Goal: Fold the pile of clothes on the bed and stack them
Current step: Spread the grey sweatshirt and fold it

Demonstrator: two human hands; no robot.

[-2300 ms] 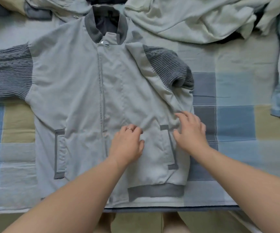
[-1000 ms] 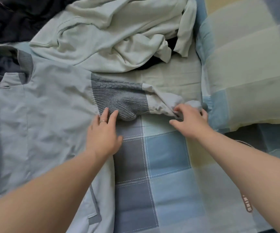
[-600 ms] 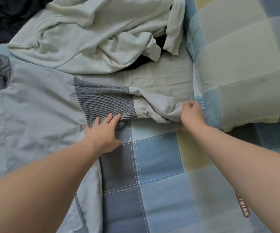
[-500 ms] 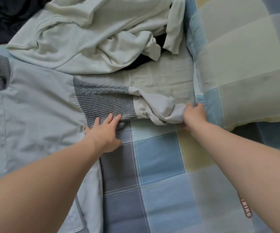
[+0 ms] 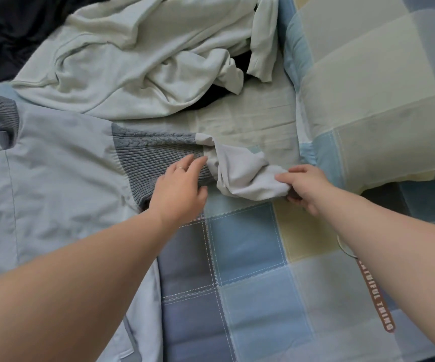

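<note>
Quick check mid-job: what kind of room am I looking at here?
Most likely a bedroom, seen from over a bed: a checked bedspread, a matching pillow at the right, and loose clothes, a pale green top crumpled beyond the grey jacket being laid flat.

The jacket (image 5: pixel 54 184) was pale blue-grey, its collar (image 5: pixel 6 108) ribbed in darker grey. Its sleeve (image 5: pixel 148 158) was slate-grey knit, ribbed with a cable band, turning plain off-white at the end. Beyond the jacket lay a mint garment (image 5: pixel 138 66) and a navy garment (image 5: pixel 7 30). Beside the jacket, the bed (image 5: pixel 250 246) was checked blue, slate and yellow with white stitching; the pillow (image 5: pixel 368 113) matched, paler. The strap (image 5: pixel 375 296) was rust-brown, lettered white.
</note>
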